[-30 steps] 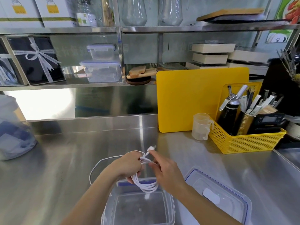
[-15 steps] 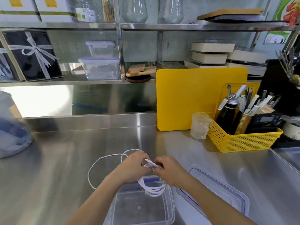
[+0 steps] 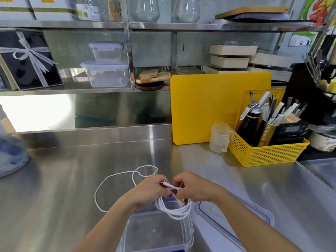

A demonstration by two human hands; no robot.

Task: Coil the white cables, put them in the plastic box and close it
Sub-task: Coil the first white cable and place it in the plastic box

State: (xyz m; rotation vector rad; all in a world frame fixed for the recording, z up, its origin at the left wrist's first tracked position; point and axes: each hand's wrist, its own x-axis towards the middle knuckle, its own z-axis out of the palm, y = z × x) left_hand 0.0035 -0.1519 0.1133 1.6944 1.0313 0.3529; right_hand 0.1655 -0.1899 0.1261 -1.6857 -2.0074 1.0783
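Note:
My left hand [image 3: 149, 190] grips a coiled white cable [image 3: 174, 210] whose loops hang down over the open clear plastic box [image 3: 189, 231]. My right hand [image 3: 192, 188] pinches the cable's plug end just above the coil, close to the left hand. A second white cable [image 3: 116, 176] lies uncoiled in a wide loop on the steel counter, left of and behind my hands. The box's clear lid [image 3: 236, 219] with blue trim lies flat on the counter to the right of the box.
A yellow cutting board [image 3: 218, 106] leans against the back wall. Beside it stand a small plastic measuring cup [image 3: 219, 137] and a yellow basket [image 3: 267, 151] of utensils. A blue-tinted container [image 3: 11, 153] sits at the far left. Shelves above hold boxes and containers.
My right hand has brought the plug end down and closer to my left hand. The coil hangs a little lower over the box. The loose cable's loop has shifted slightly.

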